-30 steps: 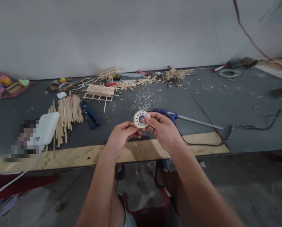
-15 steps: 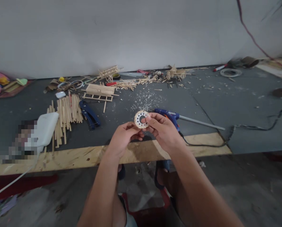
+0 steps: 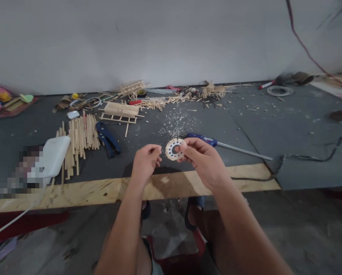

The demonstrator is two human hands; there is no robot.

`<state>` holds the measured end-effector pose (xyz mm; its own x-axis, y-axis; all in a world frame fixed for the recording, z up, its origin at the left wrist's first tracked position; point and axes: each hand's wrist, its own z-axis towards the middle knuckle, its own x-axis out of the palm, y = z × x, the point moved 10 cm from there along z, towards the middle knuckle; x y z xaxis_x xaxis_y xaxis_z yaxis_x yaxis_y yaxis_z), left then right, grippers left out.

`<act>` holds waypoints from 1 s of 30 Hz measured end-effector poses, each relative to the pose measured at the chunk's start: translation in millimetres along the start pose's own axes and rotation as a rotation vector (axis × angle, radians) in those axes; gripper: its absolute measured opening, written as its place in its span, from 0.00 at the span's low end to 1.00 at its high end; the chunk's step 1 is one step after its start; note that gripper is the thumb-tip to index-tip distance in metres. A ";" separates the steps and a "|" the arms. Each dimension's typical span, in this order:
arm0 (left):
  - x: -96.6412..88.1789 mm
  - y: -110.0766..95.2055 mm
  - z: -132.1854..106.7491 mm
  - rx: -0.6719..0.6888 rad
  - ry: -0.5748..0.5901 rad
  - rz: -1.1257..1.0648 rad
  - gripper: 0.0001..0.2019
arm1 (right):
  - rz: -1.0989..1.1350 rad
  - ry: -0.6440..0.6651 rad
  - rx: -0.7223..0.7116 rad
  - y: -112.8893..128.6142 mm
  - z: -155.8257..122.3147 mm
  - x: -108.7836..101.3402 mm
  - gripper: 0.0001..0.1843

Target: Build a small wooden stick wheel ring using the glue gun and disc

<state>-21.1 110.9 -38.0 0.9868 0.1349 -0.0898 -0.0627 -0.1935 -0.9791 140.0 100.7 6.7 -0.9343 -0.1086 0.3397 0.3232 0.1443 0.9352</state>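
My right hand [image 3: 202, 158] pinches the right side of a small ring-shaped wheel [image 3: 171, 156]. The wheel has a white face with a circle of holes, a large centre opening and a pale wooden rim. Just left of it, my left hand [image 3: 147, 158] is closed in a pinch, apart from the wheel; whatever is between its fingertips is too small to make out. Behind my right hand lies a blue glue gun [image 3: 201, 137] with a long clear glue stick [image 3: 242, 150] sticking out of it.
Wooden sticks [image 3: 83, 133] lie at the left beside a blue hand cutter [image 3: 108, 139] and a white device [image 3: 56, 154] with a cable. Small stick-built models [image 3: 120, 109] and cut stick pieces [image 3: 182, 95] stand towards the wall. White scraps [image 3: 176, 122] litter the dark tabletop.
My left hand has let go of the wheel and drawn away to the left, its fingers pinched. My right hand still holds the wheel, slightly lower and turned a little.
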 end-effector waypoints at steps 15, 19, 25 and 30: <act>-33.5 -30.7 -3.6 0.231 -0.209 0.154 0.16 | -0.012 -0.092 0.028 -8.3 2.8 -29.5 0.10; -19.4 -29.2 -7.7 0.216 -0.148 0.142 0.16 | -0.006 -0.145 0.023 -8.1 3.0 -34.5 0.09; -3.5 -30.6 -11.9 0.218 -0.096 0.179 0.13 | 0.001 -0.183 0.045 -9.6 5.4 -36.6 0.10; 1.7 -27.9 -8.6 0.206 -0.059 0.105 0.10 | 0.032 -0.211 0.038 -5.9 11.9 -32.4 0.09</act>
<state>-16.3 108.2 -9.2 0.9633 0.1819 -0.1974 -0.1994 -0.0077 -0.9799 166.7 115.1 -11.0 -0.9358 0.1042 0.3367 0.3507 0.1820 0.9186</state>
